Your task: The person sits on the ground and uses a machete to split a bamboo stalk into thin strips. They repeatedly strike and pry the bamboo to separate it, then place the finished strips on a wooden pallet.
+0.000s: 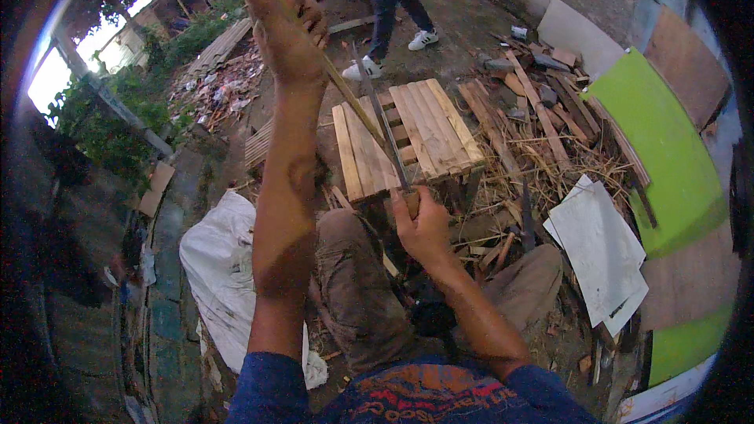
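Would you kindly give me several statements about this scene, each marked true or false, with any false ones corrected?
1. The left hand holds a long strip of wood. True.
2. The right hand is empty. False: it grips the handle of a long-bladed tool.
3. Another person is on the far side of the low slatted stand. True.
4. The white sack lies to the right of the person's legs. False: it lies to their left.
5. The bright green panel is on the person's right. True.
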Tool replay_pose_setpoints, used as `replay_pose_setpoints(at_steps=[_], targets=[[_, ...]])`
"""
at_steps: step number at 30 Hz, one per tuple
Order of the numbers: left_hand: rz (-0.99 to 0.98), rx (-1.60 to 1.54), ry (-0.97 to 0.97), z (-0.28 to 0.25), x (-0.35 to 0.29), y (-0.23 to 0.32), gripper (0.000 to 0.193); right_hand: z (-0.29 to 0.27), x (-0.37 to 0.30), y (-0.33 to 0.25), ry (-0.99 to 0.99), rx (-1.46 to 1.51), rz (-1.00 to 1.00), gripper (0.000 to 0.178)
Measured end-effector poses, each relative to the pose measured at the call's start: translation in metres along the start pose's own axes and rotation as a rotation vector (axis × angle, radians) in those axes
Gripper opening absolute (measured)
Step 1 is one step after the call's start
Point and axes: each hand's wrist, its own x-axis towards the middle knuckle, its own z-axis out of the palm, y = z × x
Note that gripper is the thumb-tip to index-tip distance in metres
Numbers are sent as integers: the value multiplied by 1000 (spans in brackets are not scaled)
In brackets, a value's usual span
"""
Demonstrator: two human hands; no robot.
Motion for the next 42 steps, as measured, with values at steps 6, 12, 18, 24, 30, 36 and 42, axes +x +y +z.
replay_pose_setpoints(at_steps=[6,12,18,24,30,36,42], targets=[[121,184,-9,31,-12,-13,48,-18,7,-18,58,42,-71,37],[78,122,47,23,4,-24,43,-18,14,-14,50,2,-37,40],[124,180,75,33,-11,-19,59,-20,19,-25,30,45,-50,38],[122,202,166,49,-24,-7,60,-14,25,-3,-10,-77,-32,32],[152,208,125,34,-18,-14,60,-32,26,-54,-13,56,-17,31],[156,181,105,41,-12,-14,60,-25,37,-3,6,-144,-110,30],[128,174,90,43,-16,-19,61,-19,30,12,22,-123,-87,33]])
